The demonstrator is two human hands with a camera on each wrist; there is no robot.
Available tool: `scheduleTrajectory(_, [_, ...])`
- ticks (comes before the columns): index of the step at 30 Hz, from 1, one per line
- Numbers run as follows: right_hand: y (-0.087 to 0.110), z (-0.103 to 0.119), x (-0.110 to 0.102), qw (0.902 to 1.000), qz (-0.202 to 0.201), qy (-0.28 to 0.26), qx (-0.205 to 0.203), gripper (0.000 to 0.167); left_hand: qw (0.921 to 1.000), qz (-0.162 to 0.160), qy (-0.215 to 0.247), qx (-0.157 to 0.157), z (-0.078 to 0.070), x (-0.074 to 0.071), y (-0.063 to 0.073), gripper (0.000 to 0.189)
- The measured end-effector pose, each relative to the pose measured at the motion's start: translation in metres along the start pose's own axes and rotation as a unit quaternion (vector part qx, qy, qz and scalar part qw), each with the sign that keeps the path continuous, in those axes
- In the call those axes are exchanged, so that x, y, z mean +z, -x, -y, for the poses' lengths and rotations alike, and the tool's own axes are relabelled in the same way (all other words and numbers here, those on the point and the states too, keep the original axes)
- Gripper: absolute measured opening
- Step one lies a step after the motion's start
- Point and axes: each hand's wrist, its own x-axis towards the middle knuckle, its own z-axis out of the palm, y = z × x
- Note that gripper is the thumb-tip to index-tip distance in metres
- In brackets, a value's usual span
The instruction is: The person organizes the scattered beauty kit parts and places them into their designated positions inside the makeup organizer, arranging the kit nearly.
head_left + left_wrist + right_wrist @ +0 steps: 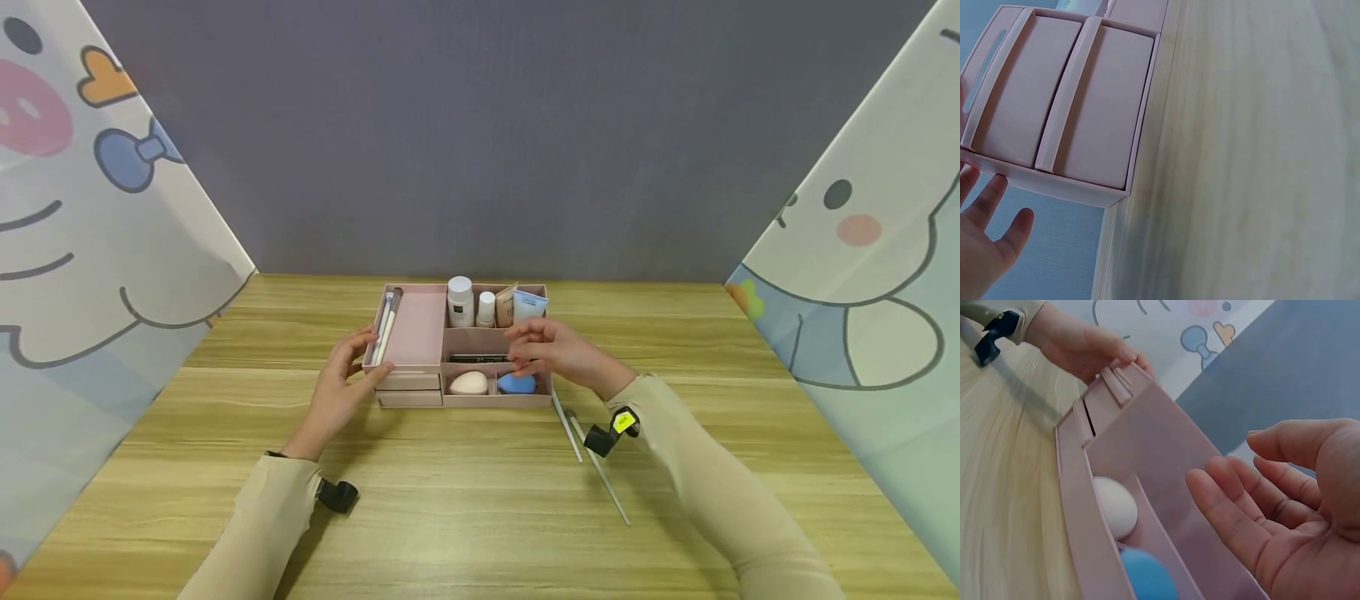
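Observation:
A pink desk organizer (420, 329) stands on the table, with drawers (1097, 106) at its front left. At its left front corner my left hand (345, 379) rests, thumb on the front edge and fingers along the side; the little finger is off the box in the left wrist view. My right hand (551, 350) hovers over the right-hand compartments, fingers loosely bent and nothing between them. Below it are a white makeup sponge (1114, 508) and a blue makeup sponge (1147, 575). Dark slim sticks (477, 358) lie in the middle compartment, partly hidden by the right hand.
Makeup brushes (387, 325) lie in the organizer's top left tray. A white bottle (461, 302), a smaller bottle (486, 310) and tubes (529, 306) stand in the back compartment. Two thin brushes (603, 479) lie on the wooden table (450, 517) at the right. A grey panel (487, 142) rises behind.

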Motion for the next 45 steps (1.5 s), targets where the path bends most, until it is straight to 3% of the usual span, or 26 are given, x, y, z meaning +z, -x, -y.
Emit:
scheduleTrajectory(8, [0.019, -0.014, -0.020, 0.9998, -0.007, -0.006, 0.016, 0.033, 1.0000, 0.000, -0.003, 0.001, 0.001, 0.000, 0.001, 0.044])
scheduleTrajectory(16, [0.037, -0.029, -0.041, 0.9993, -0.025, 0.001, 0.028, 0.037, 1.0000, -0.001, -0.002, 0.001, 0.001, 0.001, 0.001, 0.044])
scheduleTrajectory(24, [0.054, -0.041, -0.062, 0.9987, -0.032, -0.026, 0.029, 0.037, 1.0000, -0.001, -0.001, -0.001, 0.001, 0.001, 0.001, 0.043])
scheduleTrajectory(33, [0.074, -0.045, -0.082, 0.9957, -0.060, 0.033, 0.062, 0.044, 1.0000, -0.003, -0.004, 0.006, 0.004, 0.001, 0.001, 0.044])
scheduleTrajectory(45, [0.090, -0.050, -0.095, 0.9831, -0.077, 0.135, 0.097, 0.047, 1.0000, -0.007, -0.005, 0.003, 0.000, 0.002, 0.001, 0.045])
